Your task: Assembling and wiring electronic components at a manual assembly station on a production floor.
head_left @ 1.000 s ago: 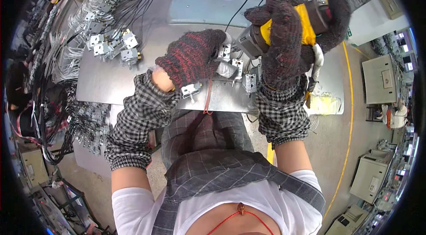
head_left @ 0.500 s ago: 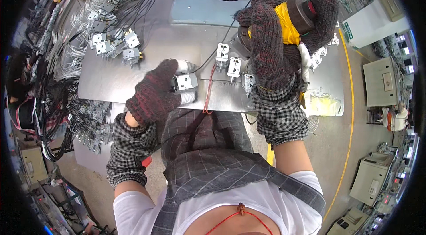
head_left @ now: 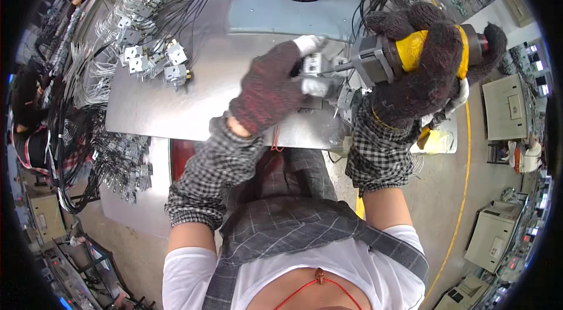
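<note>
In a dark knitted glove with pale fingertips, my left hand [head_left: 272, 84] grips a small boxy silver metal part [head_left: 313, 64] between thumb and fingers. My right hand [head_left: 419, 75], gloved too, is wrapped round a power screwdriver [head_left: 375, 59] lying on its side, with yellow tape on its body. Its thin shaft [head_left: 343, 67] points left at the silver part; whether the tip touches is hard to tell from the blur. Another silver part [head_left: 346, 102] sits below the screwdriver, near my right wrist. A thin red wire [head_left: 275, 140] hangs over the table's front edge.
A metal table [head_left: 176, 111] carries several silver parts on cables [head_left: 141, 62] at the left. Behind my hands, a blue-grey panel [head_left: 252, 11] has black cables passing through a round hole. More cabled parts [head_left: 126, 163] hang at the lower left. A yellow pad [head_left: 437, 140] lies at the right corner.
My left hand has moved right and away from me with the silver part, up to the screwdriver. My right hand has shifted right, and the screwdriver now lies level with its shaft pointing left.
</note>
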### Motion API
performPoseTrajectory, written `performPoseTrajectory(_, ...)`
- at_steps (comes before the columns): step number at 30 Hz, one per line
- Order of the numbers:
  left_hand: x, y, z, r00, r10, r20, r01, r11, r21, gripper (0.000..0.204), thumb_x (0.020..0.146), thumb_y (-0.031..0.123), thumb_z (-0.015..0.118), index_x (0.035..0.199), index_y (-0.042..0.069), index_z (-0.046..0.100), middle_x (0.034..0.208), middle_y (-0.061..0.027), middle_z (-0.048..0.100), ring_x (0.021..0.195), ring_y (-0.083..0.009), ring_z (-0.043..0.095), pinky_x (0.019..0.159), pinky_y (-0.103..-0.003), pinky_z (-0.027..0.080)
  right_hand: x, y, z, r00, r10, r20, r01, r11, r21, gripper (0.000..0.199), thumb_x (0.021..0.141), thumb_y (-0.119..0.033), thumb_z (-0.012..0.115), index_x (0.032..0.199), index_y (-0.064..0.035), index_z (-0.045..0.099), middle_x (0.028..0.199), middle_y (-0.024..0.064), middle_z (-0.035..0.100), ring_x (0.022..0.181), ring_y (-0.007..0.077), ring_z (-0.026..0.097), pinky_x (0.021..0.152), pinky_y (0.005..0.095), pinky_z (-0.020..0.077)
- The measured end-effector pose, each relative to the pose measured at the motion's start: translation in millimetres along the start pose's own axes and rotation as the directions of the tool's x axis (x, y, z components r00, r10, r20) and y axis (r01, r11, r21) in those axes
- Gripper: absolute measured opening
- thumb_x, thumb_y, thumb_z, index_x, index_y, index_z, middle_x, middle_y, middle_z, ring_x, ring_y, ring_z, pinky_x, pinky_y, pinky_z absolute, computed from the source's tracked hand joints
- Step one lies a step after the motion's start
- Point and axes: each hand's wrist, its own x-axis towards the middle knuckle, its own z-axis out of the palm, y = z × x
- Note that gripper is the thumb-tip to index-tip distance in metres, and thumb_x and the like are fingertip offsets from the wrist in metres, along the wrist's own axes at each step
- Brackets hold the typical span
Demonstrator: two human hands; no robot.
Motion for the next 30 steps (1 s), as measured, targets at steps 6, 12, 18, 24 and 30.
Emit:
performPoseTrajectory(6,-9,-21,-50,0.996,0.021,0.086,-0.011,0.994,-0.112,0.057,0.078,0.02,0.079,0.13,0.012,0.058,0.105,-0.0103,0.069,0.091,-0.0198,0.07,0.076,-0.033,0.058,-2,15,15,1.0,0.01,-0.021,-0.007,0.993,0.117,0.058,0.092,-0.006,0.062,0.141,-0.0096,0.03,0.109,0.0195,0.063,0.081,0.0282,0.067,0.062,0.0465,0.0611)
performPoseTrajectory(12,1,-8,-40,0.978,-0.018,0.209,-0.032,0.972,0.234,0.058,0.074,0.031,0.08,0.125,0.011,0.061,0.106,-0.0154,0.068,0.09,-0.028,0.07,0.077,-0.037,0.056,-20,24,-5,0.794,0.578,-0.189,-0.344,0.684,0.643,0.072,0.087,-0.005,0.069,0.145,-0.0148,0.027,0.105,0.0224,0.064,0.077,0.03,0.069,0.061,0.0451,0.0614)
performPoseTrajectory(18,6,-10,-44,0.971,0.04,0.235,-0.11,0.95,0.293,0.057,0.077,0.022,0.079,0.127,0.006,0.059,0.111,-0.0153,0.068,0.097,-0.0262,0.07,0.081,-0.034,0.056,-8,15,19,0.984,0.135,-0.12,-0.115,0.98,0.161,0.073,0.086,-0.005,0.07,0.145,-0.0153,0.027,0.103,0.0231,0.064,0.078,0.0296,0.069,0.062,0.0441,0.0611)
performPoseTrajectory(24,8,-3,-42,0.965,-0.035,0.261,-0.066,0.927,0.368,0.058,0.072,0.034,0.081,0.121,0.009,0.062,0.098,-0.0138,0.068,0.087,-0.0313,0.068,0.073,-0.04,0.053,-6,18,26,0.993,0.04,-0.113,-0.041,0.999,-0.006,0.074,0.085,-0.006,0.071,0.144,-0.0158,0.028,0.102,0.0239,0.064,0.078,0.0293,0.069,0.063,0.0431,0.0607)
performPoseTrajectory(30,12,2,-33,0.951,0.011,0.31,-0.139,0.909,0.393,0.056,0.073,0.031,0.08,0.12,0.007,0.061,0.097,-0.0147,0.067,0.087,-0.0326,0.067,0.074,-0.039,0.053,-6,12,23,0.985,0.135,-0.109,-0.115,0.978,0.176,0.073,0.086,-0.006,0.071,0.144,-0.0156,0.027,0.101,0.0229,0.065,0.078,0.0293,0.069,0.066,0.0452,0.0606)
